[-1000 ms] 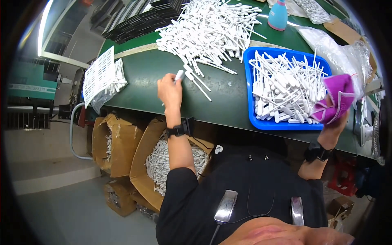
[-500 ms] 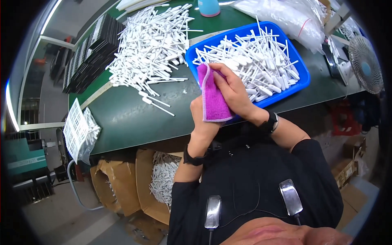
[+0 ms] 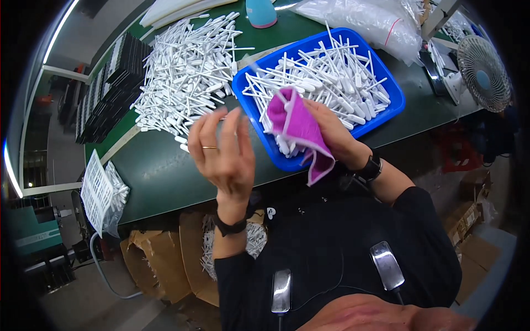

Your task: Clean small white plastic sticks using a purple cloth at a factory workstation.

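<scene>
My right hand [image 3: 338,135] grips a purple cloth [image 3: 303,124] with a pale edge, over the near left part of a blue tray [image 3: 398,105]. Something whitish shows at the cloth's top fold, too blurred to name. White plastic droppers [image 3: 353,83] with thin stems fill the tray. Left of it, my left hand [image 3: 223,149] is raised above the table, fingers apart and slightly smeared, with nothing visible in them. The hand is nearest to a large loose heap of the same white droppers [image 3: 185,66] and covers part of its near end.
Black stacked trays [image 3: 113,83] stand at the far left of the green table [image 3: 165,171]. A clear bag [image 3: 364,22], a blue bottle [image 3: 260,14] and a fan [image 3: 483,74] stand behind and right. A bagged bundle [image 3: 113,193] hangs at the left edge, above cardboard boxes [image 3: 149,259].
My left hand has let go of the cloth and moved left, its fingers spreading. The cloth now hangs loosely from my right hand, its lower corner dangling.
</scene>
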A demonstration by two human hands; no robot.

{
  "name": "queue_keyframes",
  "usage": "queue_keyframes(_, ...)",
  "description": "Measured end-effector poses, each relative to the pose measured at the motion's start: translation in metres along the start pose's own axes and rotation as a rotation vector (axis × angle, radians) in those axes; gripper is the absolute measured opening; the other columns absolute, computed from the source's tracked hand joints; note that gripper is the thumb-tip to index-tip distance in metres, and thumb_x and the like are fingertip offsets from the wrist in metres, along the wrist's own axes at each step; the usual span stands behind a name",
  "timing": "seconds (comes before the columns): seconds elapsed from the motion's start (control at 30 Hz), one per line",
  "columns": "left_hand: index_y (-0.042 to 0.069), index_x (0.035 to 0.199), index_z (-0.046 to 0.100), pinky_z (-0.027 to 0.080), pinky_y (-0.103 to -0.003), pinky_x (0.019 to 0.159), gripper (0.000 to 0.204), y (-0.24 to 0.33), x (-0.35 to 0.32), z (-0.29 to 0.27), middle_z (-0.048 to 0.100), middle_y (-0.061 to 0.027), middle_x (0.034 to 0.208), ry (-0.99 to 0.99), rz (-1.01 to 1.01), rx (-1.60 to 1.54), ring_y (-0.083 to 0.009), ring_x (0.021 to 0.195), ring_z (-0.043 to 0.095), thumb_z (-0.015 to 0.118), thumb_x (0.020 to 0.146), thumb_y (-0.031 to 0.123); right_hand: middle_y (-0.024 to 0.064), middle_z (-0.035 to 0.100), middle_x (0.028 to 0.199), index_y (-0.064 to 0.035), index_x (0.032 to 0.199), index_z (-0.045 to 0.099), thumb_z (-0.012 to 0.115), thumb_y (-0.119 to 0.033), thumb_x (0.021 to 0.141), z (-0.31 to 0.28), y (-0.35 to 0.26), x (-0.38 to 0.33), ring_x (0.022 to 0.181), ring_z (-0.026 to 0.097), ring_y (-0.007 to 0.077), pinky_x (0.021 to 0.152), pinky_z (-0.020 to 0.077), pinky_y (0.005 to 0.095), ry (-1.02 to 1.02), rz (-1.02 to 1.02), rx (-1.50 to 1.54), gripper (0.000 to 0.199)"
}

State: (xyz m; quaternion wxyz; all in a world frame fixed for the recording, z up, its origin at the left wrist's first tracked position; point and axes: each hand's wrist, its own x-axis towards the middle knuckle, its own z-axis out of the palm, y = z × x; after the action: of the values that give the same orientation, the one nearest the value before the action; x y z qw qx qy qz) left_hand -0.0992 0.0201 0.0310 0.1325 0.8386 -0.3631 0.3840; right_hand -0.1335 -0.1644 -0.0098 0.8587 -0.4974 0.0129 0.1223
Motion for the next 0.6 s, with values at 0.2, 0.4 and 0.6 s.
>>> queue_keyframes(0.2,0.004,0.096,0.064,0.044,-0.034,0.077,0.022,0.025,-0.023,0.025,0.059,-0.0081,0.09,-0.131,-0.589,-0.58,-0.0247,0.088,0.054,0.067,0.076,0.013,0.0056,0.057,0.109,-0.0014,0.128,0.042,0.044,-0.024,0.097,0.012,0.022,0.007,0.091,0.057,0.0053,0.079,0.0461,0.0189,-0.003,-0.103,-0.027,0.039)
queue_keyframes(0.4,0.003,0.096,0.063,0.045,-0.036,0.07,0.021,0.033,-0.023,0.036,0.06,-0.0095,0.08,0.132,-0.685,-0.769,-0.0288,0.078,0.057,0.065,0.078,0.013,0.0058,0.057,0.111,-0.0023,0.126,0.044,0.043,-0.022,0.097,0.017,0.015,0.005,0.092,0.058,0.0091,0.081,0.0469,0.0228,0.154,-0.077,0.055,0.035)
queue_keyframes(0.6,0.003,0.088,0.06,0.046,-0.036,0.055,0.011,0.039,-0.024,0.033,0.059,-0.0052,0.067,-0.239,-0.655,-0.567,-0.0245,0.056,0.057,0.057,0.087,0.014,0.0067,0.06,0.104,-0.0024,0.119,0.049,0.04,-0.023,0.098,0.013,0.012,0.003,0.09,0.057,0.0116,0.079,0.047,0.0256,0.286,-0.057,0.36,0.031)
